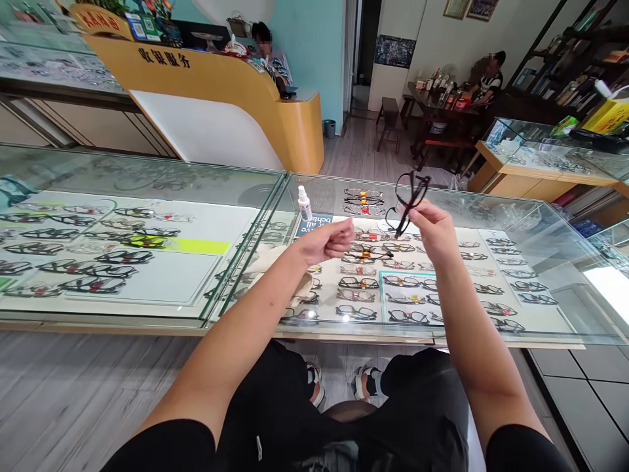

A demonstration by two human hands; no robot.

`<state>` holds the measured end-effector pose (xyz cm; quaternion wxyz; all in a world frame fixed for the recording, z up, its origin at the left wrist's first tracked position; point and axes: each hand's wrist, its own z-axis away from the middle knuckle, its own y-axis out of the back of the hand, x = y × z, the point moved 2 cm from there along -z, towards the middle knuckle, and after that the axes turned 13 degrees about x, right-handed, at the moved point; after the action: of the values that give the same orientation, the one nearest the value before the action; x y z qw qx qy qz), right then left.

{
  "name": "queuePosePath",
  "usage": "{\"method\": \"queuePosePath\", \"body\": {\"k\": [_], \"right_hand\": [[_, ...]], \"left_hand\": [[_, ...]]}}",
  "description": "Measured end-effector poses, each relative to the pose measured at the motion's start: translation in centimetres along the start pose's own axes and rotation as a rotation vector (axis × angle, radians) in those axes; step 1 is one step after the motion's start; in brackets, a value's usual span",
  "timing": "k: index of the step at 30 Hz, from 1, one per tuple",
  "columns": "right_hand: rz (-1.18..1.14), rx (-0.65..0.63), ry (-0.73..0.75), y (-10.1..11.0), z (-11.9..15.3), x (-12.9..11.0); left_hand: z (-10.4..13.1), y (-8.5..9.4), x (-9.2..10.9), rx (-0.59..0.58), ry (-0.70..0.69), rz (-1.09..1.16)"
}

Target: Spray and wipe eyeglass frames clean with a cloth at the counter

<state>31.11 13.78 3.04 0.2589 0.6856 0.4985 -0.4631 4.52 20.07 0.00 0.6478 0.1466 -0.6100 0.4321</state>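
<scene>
Black-framed glasses (411,204) are held up over the glass counter by my right hand (433,226), whose fingers pinch them at one side. To the left, my left hand (328,242) is closed with its fingers curled; whether anything is inside cannot be made out. Just behind my left hand a small white spray bottle (304,204) stands upright on the counter. A pale cloth (268,259) lies on the glass, partly behind my left forearm.
Rows of glasses (358,282) lie inside the glass display counter (550,321). More frames fill the left case (162,275). Beyond are a wooden cashier desk (299,131) with a seated person, and a dark table (442,98) where another person sits.
</scene>
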Motion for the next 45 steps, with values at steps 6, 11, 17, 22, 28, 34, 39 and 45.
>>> {"method": "queuePosePath", "body": {"k": [6,11,17,22,28,34,39,45], "right_hand": [[0.945,-0.282,0.253,-3.1,-5.1,-1.0],[1.401,-0.577,0.257,-8.1,-6.9,0.8],[1.454,-0.627,0.162,-9.1,-6.7,4.0],[1.454,-0.639,0.101,-9.0,-6.4,5.2],[1.436,-0.574,0.052,-9.4,-7.6,5.0],[1.478,-0.496,0.035,-10.8,-9.2,5.9],[1.525,-0.504,0.016,-11.8,-9.5,6.8],[1.581,-0.506,0.004,-12.3,-9.8,7.5]], "left_hand": [[-0.7,3.1,0.7,0.152,-0.153,0.163],[-0.9,3.3,0.3,0.109,-0.104,0.169],[-1.3,3.1,0.8,0.127,-0.144,0.223],[-1.4,2.9,0.8,0.119,-0.120,0.256],[-1.3,2.8,0.6,0.096,-0.085,0.284],[-1.2,2.7,0.8,0.078,-0.113,0.267],[-1.2,2.6,0.9,0.075,-0.128,0.274],[-1.1,2.6,1.0,0.070,-0.125,0.272]]}}
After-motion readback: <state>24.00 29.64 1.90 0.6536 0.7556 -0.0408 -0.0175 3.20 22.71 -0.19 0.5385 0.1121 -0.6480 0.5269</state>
